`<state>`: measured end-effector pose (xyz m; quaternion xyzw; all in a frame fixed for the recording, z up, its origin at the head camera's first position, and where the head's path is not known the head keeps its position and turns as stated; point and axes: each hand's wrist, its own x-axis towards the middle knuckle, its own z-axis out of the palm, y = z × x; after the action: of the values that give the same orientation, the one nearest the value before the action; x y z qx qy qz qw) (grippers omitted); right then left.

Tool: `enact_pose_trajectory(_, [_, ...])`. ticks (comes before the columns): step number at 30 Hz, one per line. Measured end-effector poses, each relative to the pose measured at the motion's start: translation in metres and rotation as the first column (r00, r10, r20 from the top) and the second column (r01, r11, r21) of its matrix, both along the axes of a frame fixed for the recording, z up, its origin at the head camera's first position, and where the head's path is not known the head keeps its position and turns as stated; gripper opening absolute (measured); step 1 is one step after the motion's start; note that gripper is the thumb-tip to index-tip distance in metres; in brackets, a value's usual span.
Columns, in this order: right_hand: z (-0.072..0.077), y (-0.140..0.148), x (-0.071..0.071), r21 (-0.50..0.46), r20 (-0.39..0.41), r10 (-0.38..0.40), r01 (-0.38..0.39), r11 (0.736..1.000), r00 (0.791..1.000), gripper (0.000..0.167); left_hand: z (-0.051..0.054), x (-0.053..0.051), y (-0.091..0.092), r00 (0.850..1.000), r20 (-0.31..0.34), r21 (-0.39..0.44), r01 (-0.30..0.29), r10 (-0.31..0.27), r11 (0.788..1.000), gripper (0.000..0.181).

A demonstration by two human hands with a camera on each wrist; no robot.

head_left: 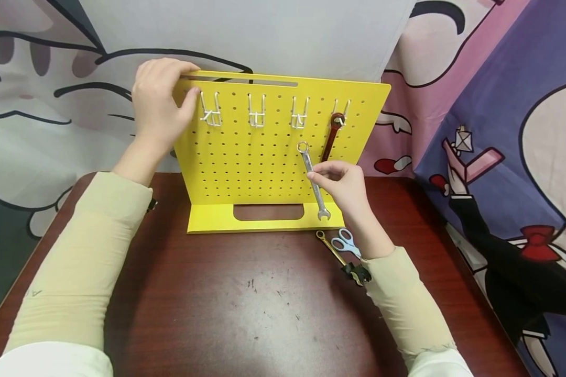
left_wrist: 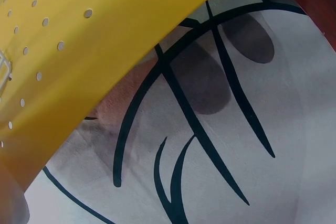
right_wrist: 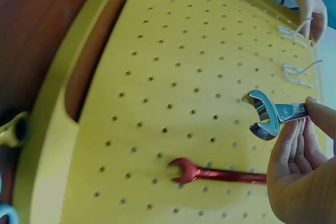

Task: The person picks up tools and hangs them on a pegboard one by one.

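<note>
In the head view a yellow pegboard (head_left: 245,152) stands upright on the table, with several white wire hooks (head_left: 257,111) along its upper part. My left hand (head_left: 162,97) grips the board's top left corner, thumb on the front face. Between thumb and fingers, my right hand (head_left: 341,188) pinches a silver combination wrench (head_left: 317,191) in front of the board, ring end up and open end down. The right wrist view shows the wrench's open end (right_wrist: 265,116) close up. A red wrench (head_left: 330,140) hangs by its ring from the rightmost hook, just behind the right hand.
At the board's front right, a gold wrench (head_left: 331,245) and light blue scissors (head_left: 346,243) lie on the dark red table (head_left: 217,293), partly hidden by the right wrist and its black strap. Printed cartoon cloth (head_left: 509,131) hangs behind and to the right.
</note>
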<state>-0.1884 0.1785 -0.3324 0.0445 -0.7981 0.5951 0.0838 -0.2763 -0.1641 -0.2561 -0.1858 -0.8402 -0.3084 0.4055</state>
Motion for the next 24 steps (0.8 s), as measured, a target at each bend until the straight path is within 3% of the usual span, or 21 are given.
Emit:
enact_pose_trajectory(9, [0.016,-0.015,-0.007,-0.075,-0.086,-0.006,-0.001,0.997,0.996,0.018,0.001,0.001,0.000,1.000,-0.018,-0.004,0.017,-0.017,1.000,0.028])
enact_pose_trajectory(16, [0.023,-0.023,-0.016,-0.079,-0.091,-0.027,0.020,0.997,0.996,0.020,0.001,0.001,-0.001,0.999,-0.026,-0.005,0.024,-0.025,1.000,0.028])
enact_pose_trajectory(24, [0.019,-0.027,-0.034,-0.127,-0.051,-0.047,0.041,0.991,0.998,0.022,0.000,0.001,0.000,1.000,-0.018,-0.002,0.023,-0.023,1.000,0.028])
